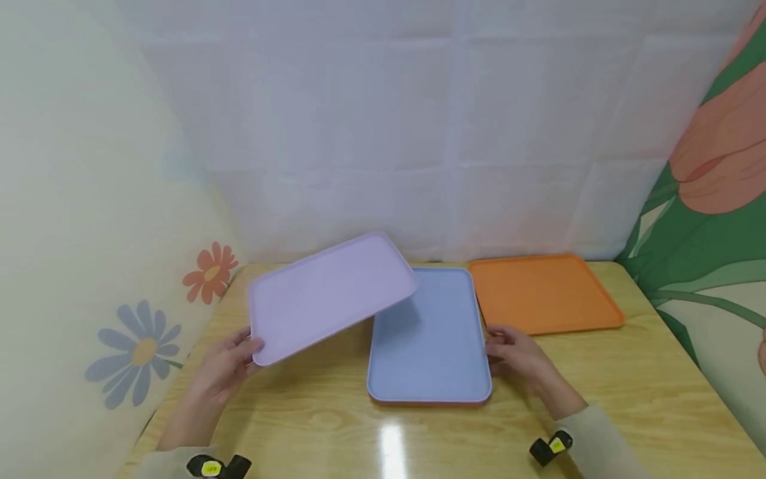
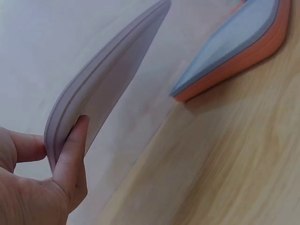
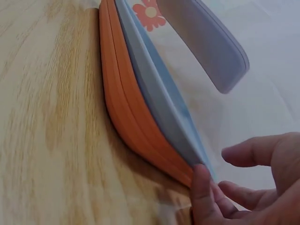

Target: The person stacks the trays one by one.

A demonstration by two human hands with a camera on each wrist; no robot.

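A lilac tray hangs tilted above the table, its right end over part of a blue tray. My left hand holds it by the near left corner, thumb on one face and fingers on the other, as the left wrist view shows at the tray's rim. The blue tray lies on top of orange trays, stacked with their edges lined up. My right hand is at the right side of this stack. Its fingertips touch the stack's edge, while the thumb stands apart from it.
A separate orange tray lies flat at the back right, close beside the stack. Everything stands on a wooden table. White cloth hangs behind, and flower-printed walls border both sides.
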